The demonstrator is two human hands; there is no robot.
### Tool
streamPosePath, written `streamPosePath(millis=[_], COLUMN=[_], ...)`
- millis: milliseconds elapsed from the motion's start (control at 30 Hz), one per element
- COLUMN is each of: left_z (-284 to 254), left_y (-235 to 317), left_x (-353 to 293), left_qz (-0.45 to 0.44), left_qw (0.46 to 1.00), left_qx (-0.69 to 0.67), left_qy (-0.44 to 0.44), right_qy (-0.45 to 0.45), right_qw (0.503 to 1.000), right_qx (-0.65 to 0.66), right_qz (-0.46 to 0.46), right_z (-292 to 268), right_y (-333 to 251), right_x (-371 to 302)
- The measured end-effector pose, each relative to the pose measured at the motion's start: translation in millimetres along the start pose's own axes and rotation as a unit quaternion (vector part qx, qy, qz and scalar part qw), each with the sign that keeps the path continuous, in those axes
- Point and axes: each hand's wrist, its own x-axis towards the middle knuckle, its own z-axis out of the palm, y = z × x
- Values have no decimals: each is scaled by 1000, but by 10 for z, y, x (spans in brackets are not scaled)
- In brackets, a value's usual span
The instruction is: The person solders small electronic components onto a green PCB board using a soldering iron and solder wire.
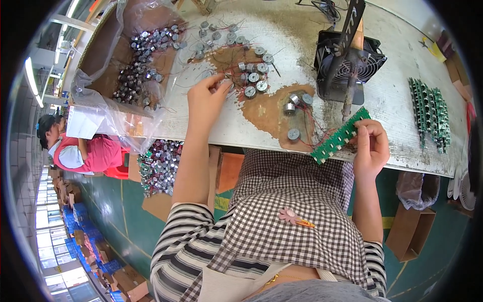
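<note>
My right hand point(371, 146) grips a long green circuit board point(342, 136) near its far end, thumb on top, held at a slant over the table's front edge. Red wires run from the board's near end to several small silver motors point(290, 107) on the table. My left hand point(207, 103) is closed in a pinch beside a cluster of round motors point(253, 77) with thin red wires. What lies between its fingertips is too small to make out. Other loose motors point(231, 38) are scattered farther back.
An open carton point(95, 50) lined with plastic holds many motors at the left. A black fan point(329, 65) stands behind a dark upright rod point(349, 83). Stacked green boards point(430, 116) lie at the right. Below the table is another box of motors point(160, 166); a person in pink point(95, 156) sits at the left.
</note>
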Motion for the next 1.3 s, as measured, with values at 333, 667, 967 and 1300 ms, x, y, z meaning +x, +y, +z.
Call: streamPosePath(millis=[333, 667, 967, 1300], left_z=[249, 180, 274, 772], left_y=[162, 538, 1024, 855], left_x=[402, 395, -771, -591], left_qz=[-130, 46, -122, -91], left_qw=[920, 901, 796, 861], left_qx=[-361, -419, -496, -498], left_qy=[-80, 106, -326, -55], right_qy=[0, 3, -2, -22], right_qw=[1000, 1000, 1000, 999], right_qx=[-1, -5, -2, -38], right_qz=[14, 12, -5, 14], right_z=[18, -3, -27, 59], right_y=[0, 10, 59, 17], right_x=[11, -21, -11, 36])
